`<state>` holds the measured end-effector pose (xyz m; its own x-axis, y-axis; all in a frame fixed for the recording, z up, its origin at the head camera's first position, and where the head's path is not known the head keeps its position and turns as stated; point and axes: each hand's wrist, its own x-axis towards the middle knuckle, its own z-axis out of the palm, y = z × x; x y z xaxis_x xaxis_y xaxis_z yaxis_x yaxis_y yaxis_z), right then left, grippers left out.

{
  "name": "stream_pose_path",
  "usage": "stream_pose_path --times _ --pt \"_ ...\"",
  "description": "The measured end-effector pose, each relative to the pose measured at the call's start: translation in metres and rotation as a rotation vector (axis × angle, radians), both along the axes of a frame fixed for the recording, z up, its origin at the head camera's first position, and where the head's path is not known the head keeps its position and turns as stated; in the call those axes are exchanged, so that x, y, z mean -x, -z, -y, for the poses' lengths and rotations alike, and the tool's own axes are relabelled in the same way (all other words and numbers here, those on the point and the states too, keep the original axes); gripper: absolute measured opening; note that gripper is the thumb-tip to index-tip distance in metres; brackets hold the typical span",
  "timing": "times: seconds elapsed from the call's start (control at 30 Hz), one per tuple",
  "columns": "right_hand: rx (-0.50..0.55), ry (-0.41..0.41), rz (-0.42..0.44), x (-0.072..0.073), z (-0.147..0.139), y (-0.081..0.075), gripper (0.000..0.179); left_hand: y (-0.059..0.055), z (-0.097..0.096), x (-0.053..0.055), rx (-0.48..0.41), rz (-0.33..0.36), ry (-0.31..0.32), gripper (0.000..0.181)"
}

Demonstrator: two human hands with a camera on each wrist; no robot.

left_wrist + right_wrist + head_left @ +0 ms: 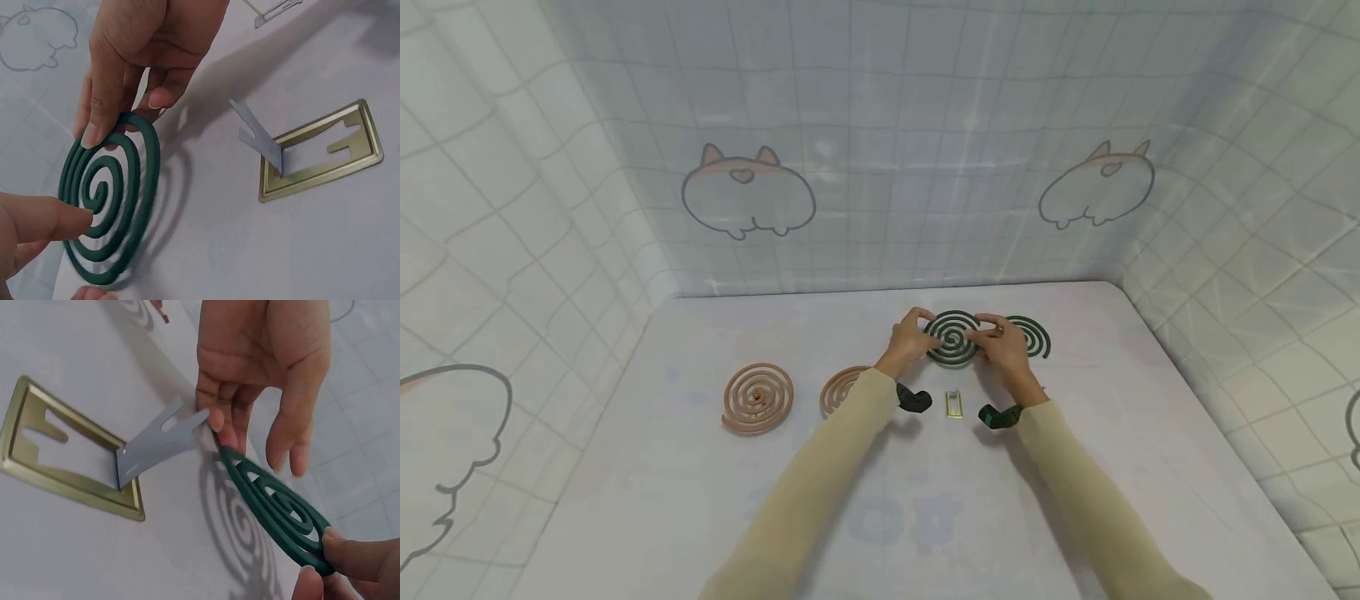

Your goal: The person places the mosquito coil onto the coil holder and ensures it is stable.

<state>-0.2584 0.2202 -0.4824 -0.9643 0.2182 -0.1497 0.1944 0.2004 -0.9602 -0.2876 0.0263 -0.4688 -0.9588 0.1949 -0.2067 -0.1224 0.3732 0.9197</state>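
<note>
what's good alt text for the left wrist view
The left hand pinches the upper edge of a green spiral coil while the right hand reaches its thumb across the coil's face. At right, a gold metal stand with a raised forked tab lies on a pale surface.

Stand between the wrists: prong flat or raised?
Raised: in the left wrist view, the silver forked prong slants up from the gold stand, its tips clear of the green coil.

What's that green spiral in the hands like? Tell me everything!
The green spiral is a dark strand wound into flat rings with gaps between them, curling to its middle. I can't tell its material. It's tilted above the pale table, casting a curly shadow. The left hand and right hand hold opposite edges.
</note>
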Motion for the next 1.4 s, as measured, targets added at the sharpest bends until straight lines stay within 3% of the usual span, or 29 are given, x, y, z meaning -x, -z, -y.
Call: stream_pose_path --times 0.23,0.43,0.77,1.4 --pt "0.057 0.001 -0.005 -0.002 0.0 -0.004 0.047 -0.005 -0.001 -0.003 -0.125 0.043 0.022 0.04" --pt "0.08 -0.003 -0.019 -0.006 -0.003 -0.008 0.048 -0.011 0.0 -0.006 -0.154 0.036 0.042 0.038" --pt "0.09 -0.049 -0.07 -0.012 -0.004 -0.012 0.049 -0.017 0.006 -0.008 -0.24 0.067 0.014 0.034" --pt "0.089 -0.102 -0.069 -0.027 -0.002 -0.022 0.051 -0.025 0.018 -0.015 -0.267 0.112 0.07 0.027"
